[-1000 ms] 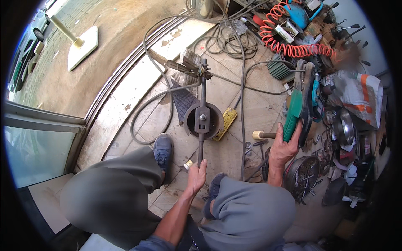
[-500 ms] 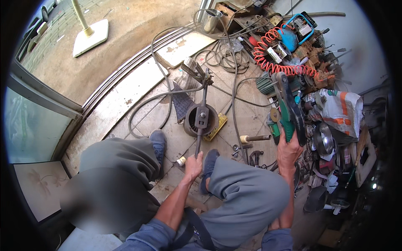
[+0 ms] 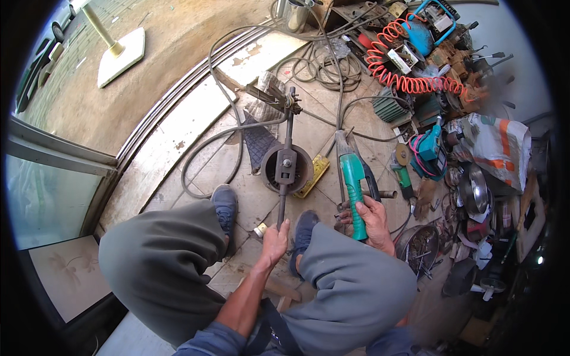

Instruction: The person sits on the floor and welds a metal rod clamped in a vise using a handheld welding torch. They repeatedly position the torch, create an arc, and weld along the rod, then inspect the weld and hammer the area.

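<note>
head; green-handled tool (image 3: 352,178) further left

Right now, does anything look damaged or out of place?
Yes: the pale, flat slab beside the grooved floor track has brown patches, as if its surface had flaked. At upper right, a coiled orange-red hose sprawls over jumbled machine parts.

Right side, clutter: red coiled hose (image 3: 436,87) draped over the pile by a blue-framed machine (image 3: 420,39); green finned housing (image 3: 389,108) below it; white sack (image 3: 488,142) with orange stripes. Teal power tool (image 3: 428,157), pink cord around it, green angle grinder (image 3: 405,178) just left. Round pan (image 3: 401,245) holding loose hardware. Left: glass panel (image 3: 53,204), floral board (image 3: 68,273). Outside: post on white base (image 3: 123,58), parked vehicle partly visible (image 3: 39,70).
</note>
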Demonstrator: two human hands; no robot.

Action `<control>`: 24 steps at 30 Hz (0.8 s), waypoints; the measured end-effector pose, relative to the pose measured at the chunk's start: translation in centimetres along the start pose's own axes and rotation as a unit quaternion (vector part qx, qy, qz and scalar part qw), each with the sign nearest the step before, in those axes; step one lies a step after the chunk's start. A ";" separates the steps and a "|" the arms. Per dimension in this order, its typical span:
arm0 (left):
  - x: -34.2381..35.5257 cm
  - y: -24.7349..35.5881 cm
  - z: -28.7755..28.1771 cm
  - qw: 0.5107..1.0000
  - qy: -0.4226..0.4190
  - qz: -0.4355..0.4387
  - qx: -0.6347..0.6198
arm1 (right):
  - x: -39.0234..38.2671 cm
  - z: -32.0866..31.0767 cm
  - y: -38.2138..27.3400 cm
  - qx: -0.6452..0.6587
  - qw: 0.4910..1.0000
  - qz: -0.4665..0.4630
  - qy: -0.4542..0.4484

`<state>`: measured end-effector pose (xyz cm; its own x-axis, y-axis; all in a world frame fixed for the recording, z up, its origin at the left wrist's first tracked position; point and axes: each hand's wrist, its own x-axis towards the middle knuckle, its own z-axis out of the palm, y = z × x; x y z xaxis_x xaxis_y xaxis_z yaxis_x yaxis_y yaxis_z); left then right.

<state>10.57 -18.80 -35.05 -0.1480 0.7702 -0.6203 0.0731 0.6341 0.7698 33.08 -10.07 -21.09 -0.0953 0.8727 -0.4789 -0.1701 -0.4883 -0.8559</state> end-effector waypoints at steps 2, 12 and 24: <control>0.1 0.0 0.2 1.000 0.003 -0.001 -0.006 | 0.1 0.8 0.6 -0.010 1.000 -0.002 0.028; 0.2 -0.6 0.2 1.000 0.002 0.002 -0.007 | 2.5 -2.0 6.4 -0.290 0.914 -0.202 0.199; 0.5 -0.3 -2.5 0.999 -0.010 -0.024 0.026 | -0.5 0.9 -12.9 -0.326 0.939 -0.101 0.038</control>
<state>8.05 -18.81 -35.25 -0.1328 0.7401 -0.6592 0.1177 0.6722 0.7310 34.46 -4.24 -9.63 -0.0504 0.9569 -0.2859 0.4628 -0.2313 -0.8558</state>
